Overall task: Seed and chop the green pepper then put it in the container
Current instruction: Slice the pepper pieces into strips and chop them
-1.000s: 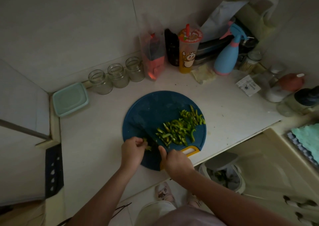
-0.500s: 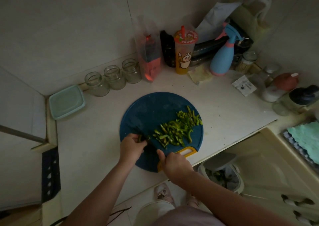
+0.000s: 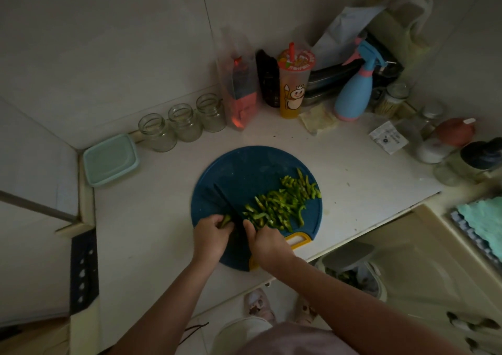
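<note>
A round dark-blue cutting board lies on the white counter. A heap of chopped green pepper strips covers its right half. My left hand pinches a small remaining piece of green pepper at the board's near left. My right hand grips a dark knife, whose blade runs up and left across the board beside that piece. A pale green lidded container stands at the counter's far left corner.
Three glass jars line the back wall. A plastic bag, a drink cup, a blue spray bottle and several jars crowd the back right. A bin sits below the counter's front edge. Sink area at the right.
The view has shifted slightly. My left hand keeps the pepper piece in place while the knife has edged along it; the strip heap stays put.
</note>
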`<state>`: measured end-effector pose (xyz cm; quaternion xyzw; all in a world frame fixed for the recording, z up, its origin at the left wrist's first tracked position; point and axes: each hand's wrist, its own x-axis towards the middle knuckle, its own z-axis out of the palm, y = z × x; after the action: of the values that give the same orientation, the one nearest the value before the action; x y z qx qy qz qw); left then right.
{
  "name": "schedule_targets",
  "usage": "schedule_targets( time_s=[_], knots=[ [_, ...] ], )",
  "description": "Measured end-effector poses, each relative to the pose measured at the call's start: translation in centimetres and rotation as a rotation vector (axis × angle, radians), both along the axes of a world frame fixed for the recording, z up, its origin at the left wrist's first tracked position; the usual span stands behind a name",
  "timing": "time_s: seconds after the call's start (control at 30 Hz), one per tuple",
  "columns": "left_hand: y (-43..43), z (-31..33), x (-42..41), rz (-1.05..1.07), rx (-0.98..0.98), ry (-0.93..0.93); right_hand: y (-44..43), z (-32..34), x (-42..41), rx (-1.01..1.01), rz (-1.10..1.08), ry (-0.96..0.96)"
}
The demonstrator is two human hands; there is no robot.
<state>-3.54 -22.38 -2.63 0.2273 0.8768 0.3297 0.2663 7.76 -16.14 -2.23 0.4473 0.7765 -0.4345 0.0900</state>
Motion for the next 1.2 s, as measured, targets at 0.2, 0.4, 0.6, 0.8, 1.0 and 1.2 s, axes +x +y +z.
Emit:
schedule_targets(
  time_s=[0.2, 0.4, 0.6, 0.8, 1.0, 1.2],
  knots=[
    [0.0, 0.0, -0.3, 0.050, 0.024, -0.115, 1.6, 0.9, 1.9, -0.115, -0.127, 0.097],
    [0.0, 0.1, -0.8, 0.203, 0.045, -0.190, -1.0, 0.7, 2.9, -0.056, -0.030, 0.124],
    [0.1, -0.1, -0.7, 0.207, 0.027, -0.141, -2.0, -0.8, 3.1, -0.020, -0.016, 0.129],
    [0.2, -0.1, -0.1, 0.212, 0.007, -0.128, -2.1, -0.6, 3.4, -0.022, 0.020, 0.089],
    [0.2, -0.1, -0.1, 0.229, -0.002, -0.193, -2.7, 0.2, 2.8, 0.028, 0.000, 0.022],
    [0.3, -0.3, -0.2, 0.259, 0.002, -0.236, -2.5, 0.2, 2.7, 0.049, 0.035, -0.006]
  ],
)
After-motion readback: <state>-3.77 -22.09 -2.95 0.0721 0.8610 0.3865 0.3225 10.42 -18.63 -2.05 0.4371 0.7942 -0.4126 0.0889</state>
